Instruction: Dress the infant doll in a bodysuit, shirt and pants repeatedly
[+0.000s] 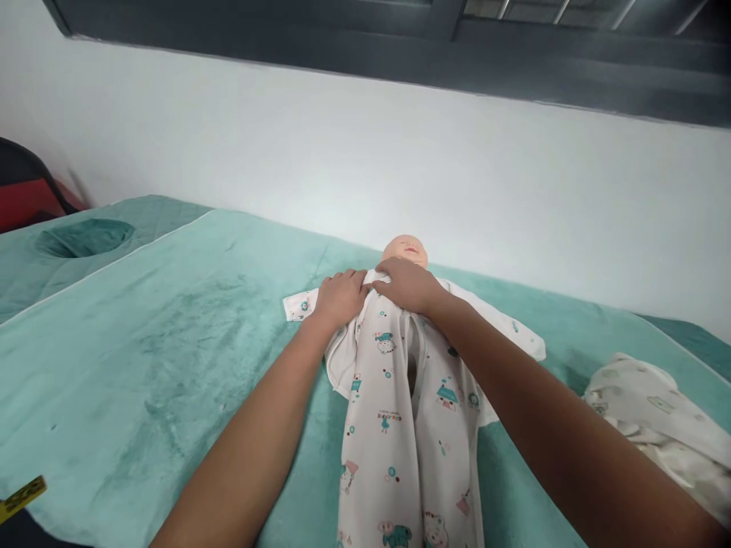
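A baby doll (406, 250) lies face up on the bed, its head towards the wall. It wears a white printed baby top (496, 320) with both sleeves spread out sideways. White baby trousers (382, 411) with small cartoon prints lie over its body, the legs reaching towards me, and a dark gap shows between them. My left hand (344, 297) is closed on the upper left part of the trousers, at the doll's chest. Beside it, my right hand (410, 284) grips cloth at the trousers' top, just below the doll's chin. Both hands partly hide the waistband.
A green plush cover (142, 358) spreads over the bed. Crumpled pale printed cloth (656, 411) lies at the right. On the left, a padded surface has a round hole (85, 237), with a red and black chair (28, 198) behind. The white wall (343, 152) borders the far edge.
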{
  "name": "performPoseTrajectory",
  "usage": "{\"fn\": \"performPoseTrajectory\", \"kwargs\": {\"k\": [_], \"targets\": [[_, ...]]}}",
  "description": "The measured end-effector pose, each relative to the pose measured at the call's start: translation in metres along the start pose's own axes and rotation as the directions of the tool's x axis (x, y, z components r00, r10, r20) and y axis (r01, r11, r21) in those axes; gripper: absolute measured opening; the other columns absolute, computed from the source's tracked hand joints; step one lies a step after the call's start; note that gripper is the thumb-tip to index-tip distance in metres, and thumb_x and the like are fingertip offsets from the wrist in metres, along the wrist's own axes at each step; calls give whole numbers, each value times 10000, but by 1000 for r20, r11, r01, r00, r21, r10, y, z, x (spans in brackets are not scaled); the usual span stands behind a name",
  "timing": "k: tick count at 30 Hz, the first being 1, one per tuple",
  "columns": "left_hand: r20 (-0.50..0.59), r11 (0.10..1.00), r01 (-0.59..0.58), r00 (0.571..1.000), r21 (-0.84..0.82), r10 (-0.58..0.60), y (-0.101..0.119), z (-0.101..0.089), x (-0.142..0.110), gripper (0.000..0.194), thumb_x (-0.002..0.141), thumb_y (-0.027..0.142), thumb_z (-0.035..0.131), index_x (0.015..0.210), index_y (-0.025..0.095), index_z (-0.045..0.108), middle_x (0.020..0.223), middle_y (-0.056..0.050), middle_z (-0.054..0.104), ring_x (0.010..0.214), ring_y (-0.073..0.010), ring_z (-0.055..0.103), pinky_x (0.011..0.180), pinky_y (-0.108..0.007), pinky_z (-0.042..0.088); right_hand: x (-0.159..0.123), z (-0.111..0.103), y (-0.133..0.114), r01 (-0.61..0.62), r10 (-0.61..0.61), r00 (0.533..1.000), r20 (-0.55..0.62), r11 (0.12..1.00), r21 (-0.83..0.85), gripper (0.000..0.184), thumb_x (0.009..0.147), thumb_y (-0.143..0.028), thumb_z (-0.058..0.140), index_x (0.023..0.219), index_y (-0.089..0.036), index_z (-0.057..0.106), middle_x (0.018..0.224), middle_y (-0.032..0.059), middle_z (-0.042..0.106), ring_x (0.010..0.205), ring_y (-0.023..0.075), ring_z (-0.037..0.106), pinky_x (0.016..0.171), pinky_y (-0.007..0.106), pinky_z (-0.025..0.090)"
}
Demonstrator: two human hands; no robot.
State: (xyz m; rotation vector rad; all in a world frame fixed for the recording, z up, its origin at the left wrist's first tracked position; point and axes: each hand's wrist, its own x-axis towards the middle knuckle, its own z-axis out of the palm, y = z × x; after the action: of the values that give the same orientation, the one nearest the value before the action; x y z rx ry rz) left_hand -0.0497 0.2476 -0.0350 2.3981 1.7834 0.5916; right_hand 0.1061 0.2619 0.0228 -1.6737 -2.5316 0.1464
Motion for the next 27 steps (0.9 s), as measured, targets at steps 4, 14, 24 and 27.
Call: {"fn": "performPoseTrajectory", "kwargs": {"k": [4,14,24,27], "targets": [[-30,997,65,998,36,-63,4,1,-2,307,952,320,366,1114,212,603,1109,-97,671,1044,-262,613,874,-382,431,8,-2,-3,-31,36,996,84,998,-55,352,875,-417,470,1058,-176,649,1145,118,667,1018,262,614,759,313,458],[-66,955,297,953,16,-295,-21,-8,-2,317,897,290,369,1002,216,659,979,-113,721,923,-283,669,714,-342,466,-3,-16,-4,-60,71,994,81,989,-133,365,837,-389,490,1118,-184,600,1219,129,610,1008,281,601,677,327,456],[-32,947,312,948,-74,-315,-22,-6,-3,356,888,281,369,1048,286,686,1030,-63,735,937,-252,666,673,-308,450,31,-10,-30,259,-222,917,332,963,-72,282,773,-273,580,1035,-219,670,980,69,705,805,211,647,625,276,420],[-30,944,318,946,-92,-322,-24,-5,-2,348,890,290,373,995,274,705,1007,-74,740,930,-265,668,674,-317,451,40,-4,-32,295,-253,893,372,954,-59,311,780,-344,603,1076,-270,662,997,45,713,810,211,656,612,269,421]]}}
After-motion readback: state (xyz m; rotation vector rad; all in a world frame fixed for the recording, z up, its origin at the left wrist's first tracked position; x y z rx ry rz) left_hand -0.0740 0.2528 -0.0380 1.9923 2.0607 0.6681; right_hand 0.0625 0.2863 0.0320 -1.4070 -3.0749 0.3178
